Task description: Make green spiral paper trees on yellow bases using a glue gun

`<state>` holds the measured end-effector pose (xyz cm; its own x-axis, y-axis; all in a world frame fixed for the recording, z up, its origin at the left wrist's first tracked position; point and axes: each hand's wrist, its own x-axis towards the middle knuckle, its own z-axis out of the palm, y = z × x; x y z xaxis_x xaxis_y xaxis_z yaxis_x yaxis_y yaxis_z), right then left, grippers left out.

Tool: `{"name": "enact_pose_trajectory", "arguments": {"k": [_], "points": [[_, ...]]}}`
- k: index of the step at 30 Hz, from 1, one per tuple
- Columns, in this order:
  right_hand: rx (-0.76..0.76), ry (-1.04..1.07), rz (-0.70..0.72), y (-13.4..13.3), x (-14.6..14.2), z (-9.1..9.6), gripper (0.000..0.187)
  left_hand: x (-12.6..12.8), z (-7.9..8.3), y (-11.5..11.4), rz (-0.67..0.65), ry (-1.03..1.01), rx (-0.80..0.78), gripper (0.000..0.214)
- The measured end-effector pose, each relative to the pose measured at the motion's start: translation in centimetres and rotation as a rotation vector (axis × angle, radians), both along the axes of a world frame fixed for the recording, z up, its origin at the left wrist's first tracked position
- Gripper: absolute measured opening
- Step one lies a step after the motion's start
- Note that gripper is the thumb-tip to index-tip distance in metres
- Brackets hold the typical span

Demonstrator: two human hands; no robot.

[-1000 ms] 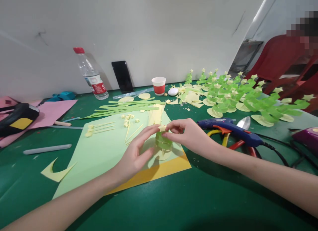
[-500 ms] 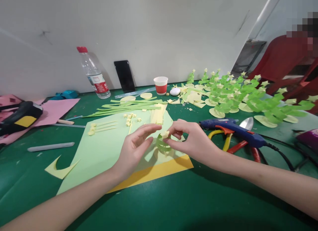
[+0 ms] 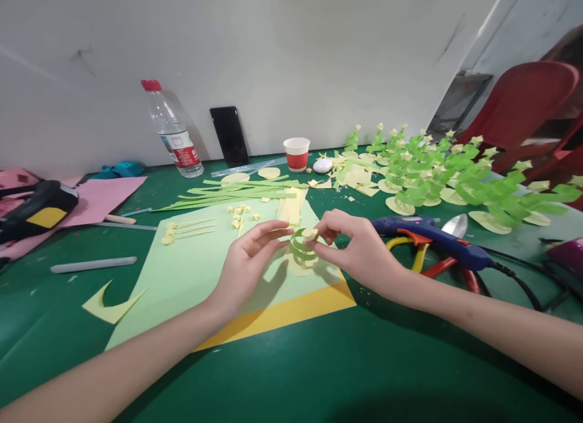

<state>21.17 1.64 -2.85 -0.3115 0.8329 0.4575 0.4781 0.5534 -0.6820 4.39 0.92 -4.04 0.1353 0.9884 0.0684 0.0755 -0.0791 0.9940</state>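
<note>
A small paper tree (image 3: 301, 247), a green paper spiral with a pale star on top and a round pale base, stands over the light green sheet (image 3: 191, 277). My right hand (image 3: 348, 241) pinches it near the star, thumb and forefinger closed. On its left side my left hand (image 3: 248, 259) is open, fingers curved and fingertips close to the spiral; whether they touch it I cannot tell. Several loose paper stars (image 3: 240, 215) and thin sticks with pale tips (image 3: 189, 229) lie on the sheet. Pale paper strips (image 3: 294, 204) rest just behind the tree.
Finished paper trees (image 3: 428, 168) crowd the back right. A blue glue gun (image 3: 437, 235) lies over pliers (image 3: 444, 267) by my right forearm. Green strips (image 3: 218, 195), a paper cup (image 3: 297, 155), a phone (image 3: 230, 136) and a bottle (image 3: 175, 135) stand or lie behind. A tape measure (image 3: 40, 207) sits left.
The star has shifted slightly right and up, with the spiral showing wider. My right hand has risen a little, and my left fingertips are now nearer the spiral.
</note>
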Motion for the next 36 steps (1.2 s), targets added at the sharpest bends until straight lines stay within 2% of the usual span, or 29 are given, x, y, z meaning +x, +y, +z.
{"name": "enact_pose_trajectory", "arguments": {"k": [5,9,17,20,26,31,36], "points": [[0.015,-0.012,0.014,0.0,0.0,0.0,0.016,0.0,-0.1,0.0,-0.106,-0.123,-0.031,0.021],[0.035,-0.022,0.036,-0.1,-0.1,0.1,0.014,-0.1,-0.1,0.0,-0.177,-0.132,-0.037,0.023],[0.064,-0.03,0.047,-0.1,-0.1,0.2,0.016,-0.2,-0.3,-0.1,-0.207,-0.103,-0.016,0.027],[0.052,-0.032,0.032,0.1,0.0,0.1,0.016,-0.1,-0.4,0.0,-0.177,-0.1,-0.02,0.025],[0.022,-0.031,0.01,0.3,0.0,0.1,0.016,-0.1,-0.2,0.3,0.027,-0.088,-0.054,0.02],[0.007,-0.04,0.007,0.2,-0.1,0.3,0.016,-0.1,-0.1,0.5,0.11,-0.055,-0.053,0.024],[-0.001,-0.043,0.009,0.1,-0.2,0.5,0.015,-0.9,1.1,1.4,0.163,-0.01,-0.002,0.015]]}}
